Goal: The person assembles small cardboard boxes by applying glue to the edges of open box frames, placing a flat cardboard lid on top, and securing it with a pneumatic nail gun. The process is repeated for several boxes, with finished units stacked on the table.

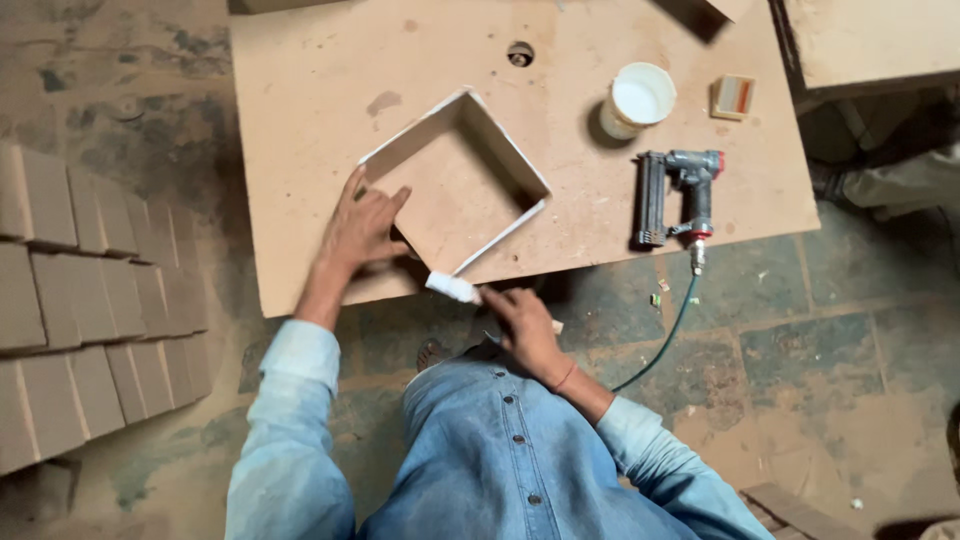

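The left hand (362, 228) rests open-fingered against the square board frame (455, 180) on the worktop (310, 90), while the right hand (522, 322) pinches a white-tipped brush (453, 288) (nail gun (678, 195) nearby).

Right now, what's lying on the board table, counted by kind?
Square wooden frame: 1
White cup: 1
Nail gun: 1
Small block: 1
Total: 4

One small box-like pack (733, 97), tan with orange and white stripes, lies on the board table (320, 80) top right, just beside the white cup (637, 100). No labels, signs or screens visible.
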